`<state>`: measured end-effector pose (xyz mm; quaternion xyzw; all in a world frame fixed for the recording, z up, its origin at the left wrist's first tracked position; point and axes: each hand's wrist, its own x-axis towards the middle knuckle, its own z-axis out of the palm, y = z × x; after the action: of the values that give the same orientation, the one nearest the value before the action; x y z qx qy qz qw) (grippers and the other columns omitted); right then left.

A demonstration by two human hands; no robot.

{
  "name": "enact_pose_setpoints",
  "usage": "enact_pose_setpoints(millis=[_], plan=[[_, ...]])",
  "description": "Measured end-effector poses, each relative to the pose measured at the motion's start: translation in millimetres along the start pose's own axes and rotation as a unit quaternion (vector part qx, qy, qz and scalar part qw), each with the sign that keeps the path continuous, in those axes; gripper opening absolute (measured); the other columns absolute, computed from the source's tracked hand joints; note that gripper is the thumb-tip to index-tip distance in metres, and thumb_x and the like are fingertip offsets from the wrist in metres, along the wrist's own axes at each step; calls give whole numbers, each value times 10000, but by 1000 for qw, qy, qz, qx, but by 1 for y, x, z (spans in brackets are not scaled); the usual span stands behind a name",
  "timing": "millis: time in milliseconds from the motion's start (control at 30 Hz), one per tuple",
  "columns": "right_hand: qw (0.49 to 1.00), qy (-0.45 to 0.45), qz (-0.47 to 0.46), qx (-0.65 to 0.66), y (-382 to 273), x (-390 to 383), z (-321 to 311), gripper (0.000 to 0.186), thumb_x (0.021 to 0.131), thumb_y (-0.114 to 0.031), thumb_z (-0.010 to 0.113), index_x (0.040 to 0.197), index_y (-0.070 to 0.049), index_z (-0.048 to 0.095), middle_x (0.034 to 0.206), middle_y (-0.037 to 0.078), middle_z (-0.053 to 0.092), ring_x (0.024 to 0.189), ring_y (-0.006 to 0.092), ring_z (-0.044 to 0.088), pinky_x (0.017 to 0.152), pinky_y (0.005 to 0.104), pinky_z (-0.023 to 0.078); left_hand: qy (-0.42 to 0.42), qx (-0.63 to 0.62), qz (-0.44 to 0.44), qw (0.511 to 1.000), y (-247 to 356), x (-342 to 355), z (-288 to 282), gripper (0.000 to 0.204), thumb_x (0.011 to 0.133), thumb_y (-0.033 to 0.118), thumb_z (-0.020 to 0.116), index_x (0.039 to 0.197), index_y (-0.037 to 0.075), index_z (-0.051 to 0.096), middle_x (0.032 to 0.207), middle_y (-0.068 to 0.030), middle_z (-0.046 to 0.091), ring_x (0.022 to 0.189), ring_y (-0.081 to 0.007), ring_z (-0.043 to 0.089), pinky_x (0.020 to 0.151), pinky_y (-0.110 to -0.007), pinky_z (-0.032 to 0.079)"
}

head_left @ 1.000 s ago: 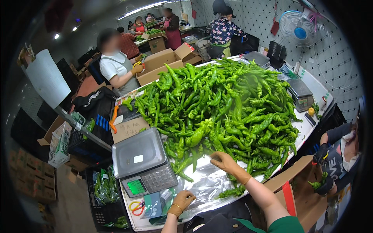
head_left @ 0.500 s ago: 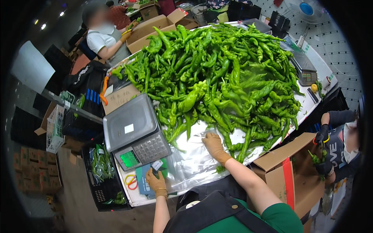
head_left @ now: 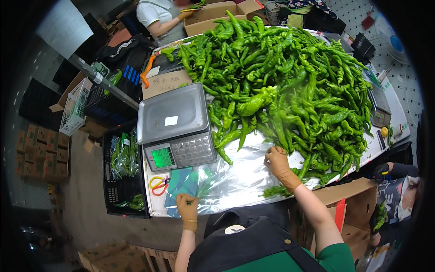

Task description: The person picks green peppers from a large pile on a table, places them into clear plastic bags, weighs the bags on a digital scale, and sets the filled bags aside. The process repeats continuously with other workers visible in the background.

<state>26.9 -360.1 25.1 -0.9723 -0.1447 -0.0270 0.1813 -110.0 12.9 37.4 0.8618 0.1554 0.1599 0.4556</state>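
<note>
Both my hands wear tan gloves on a clear plastic bag (head_left: 231, 177) spread over the white tabletop. My left hand (head_left: 187, 208) pinches its lower-left part, over a teal printed packet (head_left: 176, 177). My right hand (head_left: 282, 170) has curled fingertips gripping the bag's upper right, beside a big heap of long green peppers (head_left: 290, 77). A grey digital scale (head_left: 172, 113) with a lit green display is left of the bag. Scissors (head_left: 159, 186) with yellow and red handles lie below it.
A black crate (head_left: 113, 190) of bagged peppers stands left, below a metal post (head_left: 113, 93). An open cardboard box (head_left: 355, 217) and a co-worker's dark-gloved hand (head_left: 378, 222) with peppers are right. Another co-worker (head_left: 158, 20) works behind, at a box (head_left: 213, 16).
My hands have moved apart along the bag: the left toward the lower left, the right rightward and nearer me. The bag is stretched wider. The view has tilted and shifted.
</note>
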Motion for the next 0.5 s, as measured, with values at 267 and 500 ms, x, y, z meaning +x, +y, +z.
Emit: enact_pose_setpoints(millis=[267, 500], plan=[[949, -189, -124, 217, -58, 27, -73, 1161, 541, -427, 907, 1510, -224, 301, 1551, 164, 294, 1425, 471, 220, 1147, 514, 269, 89, 21, 292, 952, 87, -1, -62, 301, 640, -104, 736, 709, 103, 528, 828, -39, 533, 738, -199, 502, 651, -306, 412], [788, -409, -50, 457, -93, 45, -53, 303, 867, -244, 732, 1085, -36, 705, 969, 55, 724, 893, 163, 675, 846, 315, 517, 146, 98, 432, 884, 113, 106, -103, 322, 630, -64, 743, 767, 152, 547, 839, -22, 534, 776, -232, 530, 705, -364, 428]])
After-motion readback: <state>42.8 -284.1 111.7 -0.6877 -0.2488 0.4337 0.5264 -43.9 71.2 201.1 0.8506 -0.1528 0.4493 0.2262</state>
